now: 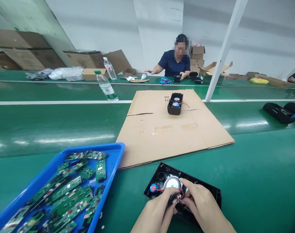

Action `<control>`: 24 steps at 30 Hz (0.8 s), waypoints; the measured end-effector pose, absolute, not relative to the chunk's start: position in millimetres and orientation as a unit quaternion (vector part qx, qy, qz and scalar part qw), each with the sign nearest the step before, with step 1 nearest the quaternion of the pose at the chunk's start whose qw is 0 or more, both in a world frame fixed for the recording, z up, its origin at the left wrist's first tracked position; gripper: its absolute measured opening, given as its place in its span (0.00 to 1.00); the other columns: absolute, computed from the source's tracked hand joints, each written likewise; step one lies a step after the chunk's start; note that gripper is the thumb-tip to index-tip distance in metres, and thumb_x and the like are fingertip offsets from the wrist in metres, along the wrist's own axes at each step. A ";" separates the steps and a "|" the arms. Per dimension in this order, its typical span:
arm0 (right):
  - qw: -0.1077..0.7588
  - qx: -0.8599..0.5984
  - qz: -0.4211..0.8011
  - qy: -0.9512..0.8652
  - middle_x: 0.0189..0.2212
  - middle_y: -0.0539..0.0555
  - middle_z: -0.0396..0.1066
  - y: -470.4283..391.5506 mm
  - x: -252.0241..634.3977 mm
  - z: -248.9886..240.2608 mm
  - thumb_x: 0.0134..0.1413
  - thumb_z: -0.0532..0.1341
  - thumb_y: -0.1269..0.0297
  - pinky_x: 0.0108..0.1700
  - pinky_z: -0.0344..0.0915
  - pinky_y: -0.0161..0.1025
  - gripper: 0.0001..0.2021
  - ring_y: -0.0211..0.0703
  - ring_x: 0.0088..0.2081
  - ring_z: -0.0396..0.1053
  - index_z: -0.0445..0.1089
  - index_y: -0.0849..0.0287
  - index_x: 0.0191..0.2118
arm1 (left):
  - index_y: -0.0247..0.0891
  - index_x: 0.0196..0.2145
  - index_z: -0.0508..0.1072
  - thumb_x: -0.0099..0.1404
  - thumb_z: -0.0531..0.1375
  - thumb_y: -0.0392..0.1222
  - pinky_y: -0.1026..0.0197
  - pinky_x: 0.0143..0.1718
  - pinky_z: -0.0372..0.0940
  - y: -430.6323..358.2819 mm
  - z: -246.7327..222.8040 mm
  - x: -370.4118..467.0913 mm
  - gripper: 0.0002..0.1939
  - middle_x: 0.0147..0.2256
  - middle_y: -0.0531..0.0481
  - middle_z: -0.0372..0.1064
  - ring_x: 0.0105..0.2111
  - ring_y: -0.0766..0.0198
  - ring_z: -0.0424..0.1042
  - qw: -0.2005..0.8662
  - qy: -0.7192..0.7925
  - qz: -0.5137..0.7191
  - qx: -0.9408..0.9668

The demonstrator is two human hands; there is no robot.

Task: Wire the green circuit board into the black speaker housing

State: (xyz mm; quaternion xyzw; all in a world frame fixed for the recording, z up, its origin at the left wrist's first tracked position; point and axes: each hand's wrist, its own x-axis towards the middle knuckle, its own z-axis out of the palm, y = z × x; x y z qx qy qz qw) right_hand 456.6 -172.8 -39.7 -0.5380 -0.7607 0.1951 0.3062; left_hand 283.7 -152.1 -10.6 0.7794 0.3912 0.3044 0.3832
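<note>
At the near edge of the green desk (259, 181) lies an open black speaker housing (162, 176), tilted a little, with a round silver speaker driver (172, 182) seated inside it and a blue capped part (153, 187) just to the driver's left. Both hands work over the housing's middle. The left hand (157, 212) has its grip pinched closed with the fingertips on the thin red wire (162, 190) that runs from the blue part toward the centre. The right hand (200, 205) lies across the right half of the housing, its fingers curled and closed on the same cluster of wires just below the driver; what exactly sits between the fingertips is too small to tell.

To the left of the hands, near the desk edge, stands a blue plastic tray (115, 152) heaped with green circuit boards (72, 194). Beyond the housing, a flattened sheet of cardboard (162, 136) lies on the desk, and a second black speaker housing (175, 104) with red wires rests on its far part. A plastic water bottle (106, 86) stands to the left of the cardboard. Two long black speaker bodies (282, 112) lie at the far right.

Across the far side sits a person in a dark blue shirt (174, 64), hands on a small black part, with cardboard boxes (198, 55) stacked behind.
</note>
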 end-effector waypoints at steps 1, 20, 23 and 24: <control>0.287 -0.535 0.211 -0.766 0.29 0.50 0.71 -171.9 457.7 -35.5 0.56 0.54 0.76 0.32 0.62 0.36 0.14 0.41 0.29 0.67 0.66 0.59 0.48 | 0.45 0.45 0.64 0.66 0.48 0.32 0.70 0.31 0.65 -151.1 -9.7 283.3 0.13 0.25 0.57 0.73 0.25 0.65 0.74 0.379 0.382 0.303 0.787; 0.183 -0.564 -0.019 -0.805 0.55 0.65 0.61 -181.7 475.0 -38.8 0.51 0.63 0.57 0.44 0.66 0.55 0.28 0.63 0.52 0.62 0.59 0.55 0.58 | 0.44 0.53 0.67 0.46 0.70 0.34 0.60 0.41 0.68 -136.5 31.2 256.9 0.35 0.39 0.49 0.78 0.38 0.55 0.77 0.455 0.384 0.187 0.781; 0.122 -0.579 -0.138 -0.794 0.59 0.67 0.55 -187.1 486.5 -63.9 0.44 0.66 0.50 0.47 0.62 0.63 0.41 0.70 0.56 0.57 0.51 0.53 0.63 | 0.47 0.47 0.69 0.56 0.58 0.65 0.58 0.45 0.67 -129.7 67.9 242.4 0.26 0.40 0.51 0.77 0.42 0.55 0.75 0.490 0.374 0.351 0.705; 0.119 -0.583 -0.154 -0.788 0.58 0.64 0.58 -187.3 489.6 -73.7 0.47 0.65 0.54 0.47 0.62 0.61 0.37 0.67 0.55 0.60 0.52 0.48 0.63 | 0.46 0.39 0.70 0.55 0.47 0.74 0.55 0.42 0.69 -129.0 80.6 241.2 0.32 0.34 0.50 0.78 0.37 0.54 0.75 0.505 0.358 0.391 0.682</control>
